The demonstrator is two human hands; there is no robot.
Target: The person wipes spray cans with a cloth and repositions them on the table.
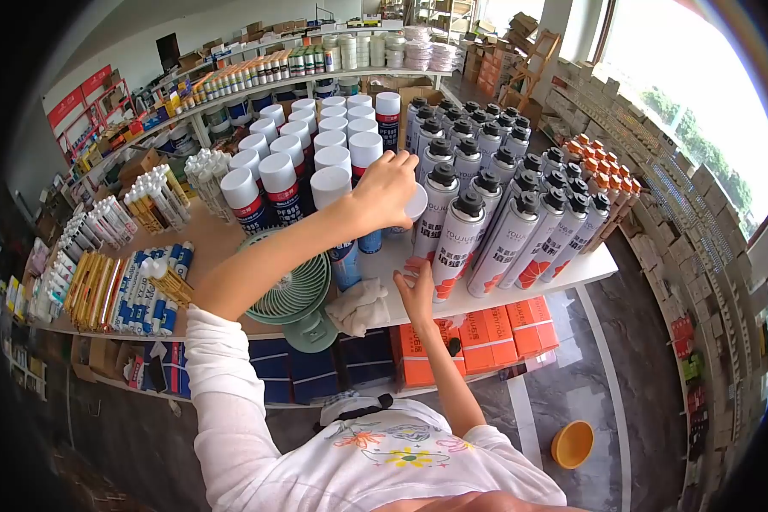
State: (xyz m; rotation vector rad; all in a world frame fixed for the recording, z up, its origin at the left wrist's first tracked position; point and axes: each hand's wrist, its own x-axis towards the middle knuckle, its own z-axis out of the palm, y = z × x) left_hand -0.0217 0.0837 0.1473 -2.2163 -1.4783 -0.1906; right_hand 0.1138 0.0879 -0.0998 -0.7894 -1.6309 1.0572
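Observation:
My left hand [388,189] reaches across the table with its fingers closed over the white cap [416,203] of a spray can. Most of that can's body is hidden. Lower down, my right hand [416,294] has its fingers apart, against the lower side of a grey YOUJU foam can [459,243] with a black top. Rows of similar foam cans stand to the right of it. Left of my hands are several blue spray cans [282,188] with white caps. A green fan [294,286] and a crumpled cloth [360,307] lie under my left forearm.
Sealant tubes [128,286] fill the table's left side, and orange-capped cans [606,175] its right end. Orange boxes [488,337] sit beneath the table's front edge [580,269]. An orange bucket [573,444] stands on the floor. Stocked shelves [700,230] line the right wall.

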